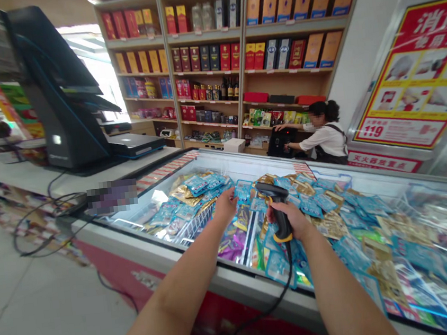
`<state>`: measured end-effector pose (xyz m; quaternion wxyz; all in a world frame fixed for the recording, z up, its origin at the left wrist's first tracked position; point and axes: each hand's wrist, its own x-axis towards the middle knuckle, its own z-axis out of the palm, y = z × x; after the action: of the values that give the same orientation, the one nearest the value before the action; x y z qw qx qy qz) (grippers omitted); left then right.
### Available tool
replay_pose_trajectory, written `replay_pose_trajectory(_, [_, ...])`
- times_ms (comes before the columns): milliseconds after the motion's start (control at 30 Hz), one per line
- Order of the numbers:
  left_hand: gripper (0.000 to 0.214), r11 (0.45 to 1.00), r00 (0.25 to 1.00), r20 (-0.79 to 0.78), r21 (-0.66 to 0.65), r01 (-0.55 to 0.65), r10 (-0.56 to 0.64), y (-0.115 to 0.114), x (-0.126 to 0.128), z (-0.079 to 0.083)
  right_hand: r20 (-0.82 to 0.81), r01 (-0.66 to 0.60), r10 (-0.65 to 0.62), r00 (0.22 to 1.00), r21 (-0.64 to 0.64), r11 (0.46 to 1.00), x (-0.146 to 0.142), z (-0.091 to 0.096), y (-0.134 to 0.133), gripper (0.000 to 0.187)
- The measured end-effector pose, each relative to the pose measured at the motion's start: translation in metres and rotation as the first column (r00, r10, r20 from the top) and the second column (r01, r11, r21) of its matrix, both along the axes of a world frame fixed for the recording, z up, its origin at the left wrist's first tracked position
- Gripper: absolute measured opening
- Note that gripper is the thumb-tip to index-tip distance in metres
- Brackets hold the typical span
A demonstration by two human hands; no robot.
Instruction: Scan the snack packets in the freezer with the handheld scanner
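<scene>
My right hand (295,218) is wrapped round the grip of a black and yellow barcode scanner (280,217). The scanner's head points left, and its cable hangs down over the freezer's front edge. My left hand (226,205) is closed at the fingertips on the edge of a small blue packet (244,191), just left of the scanner head. Below both hands is a glass-topped chest freezer (156,254) with many blue packets (276,266) and gold packets (329,223) spread over it. A smaller pile of blue packets (205,183) lies left of my left hand.
A black checkout terminal (69,109) stands on the counter at left, with loose black cables (36,251) hanging beside the freezer. Beyond the freezer, a person (324,138) leans over a black object. Shelves (204,36) of boxes and bottles line the back; a red-and-yellow poster (417,72) hangs at right.
</scene>
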<state>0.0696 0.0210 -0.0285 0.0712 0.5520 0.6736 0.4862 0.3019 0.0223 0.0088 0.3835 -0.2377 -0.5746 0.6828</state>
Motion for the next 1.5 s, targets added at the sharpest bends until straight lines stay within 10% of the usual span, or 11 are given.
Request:
replay_pose_trajectory(1200, [0.025,0.999,0.999,-0.003,-0.031,-0.036,0.036,-0.005,0.003,0.005,0.019,0.005,-0.005,1.000,0.000,1.000,0.000,-0.001,0.001,0.026])
replay_pose_trajectory(1500, [0.033,0.960,0.901,0.419,0.186,-0.209,0.115,-0.004,-0.007,0.013,0.023,0.012,-0.011,1.000,-0.014,1.000,0.000,0.001,0.000,0.028])
